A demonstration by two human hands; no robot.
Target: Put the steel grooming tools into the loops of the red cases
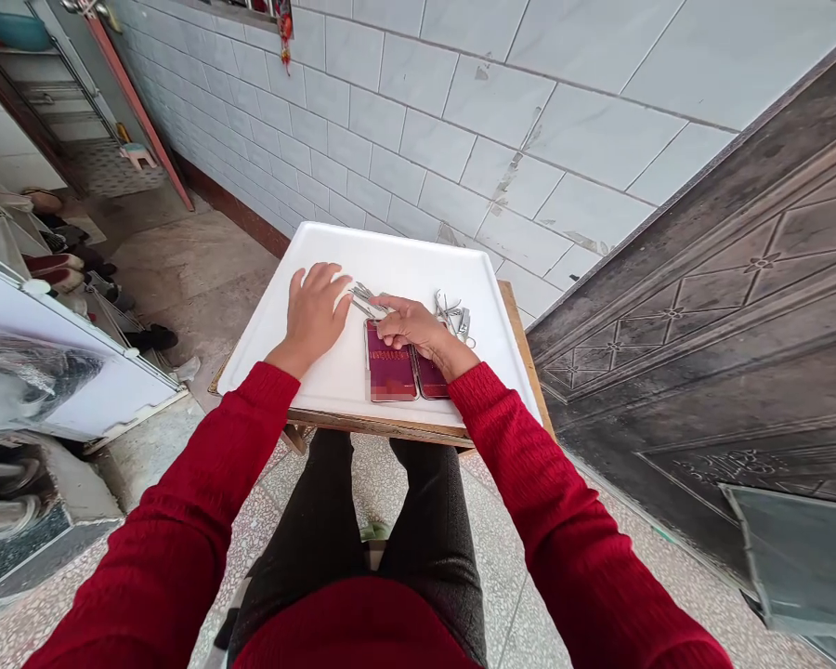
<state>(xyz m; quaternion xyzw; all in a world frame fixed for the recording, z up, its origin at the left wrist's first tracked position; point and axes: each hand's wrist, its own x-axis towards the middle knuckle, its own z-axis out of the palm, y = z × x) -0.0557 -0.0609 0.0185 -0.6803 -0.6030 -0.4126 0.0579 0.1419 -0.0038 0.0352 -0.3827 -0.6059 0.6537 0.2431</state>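
My left hand (313, 314) is over the left part of a white tray (265, 362), palm down with fingers apart. I see nothing in it. Just right of its fingertips lie several slim metal manicure tools (362, 299). My right hand (418, 330) hovers above an unfolded manicure case (391, 372) with a dark red lining, its index finger stretched to the left toward the tools and the other fingers partly bent. Nothing shows in its grasp. Beyond the right wrist are metal nippers (446, 305), nail clippers (463, 322) and scissors with a ring handle (469, 343).
The tray rests on a wooden table (522, 334) against a tiled wall (424, 121). A dark panelled door (703, 325) stands close on the right. Shoes (56, 269) fill a rack at the left, beside a white panel (56, 344).
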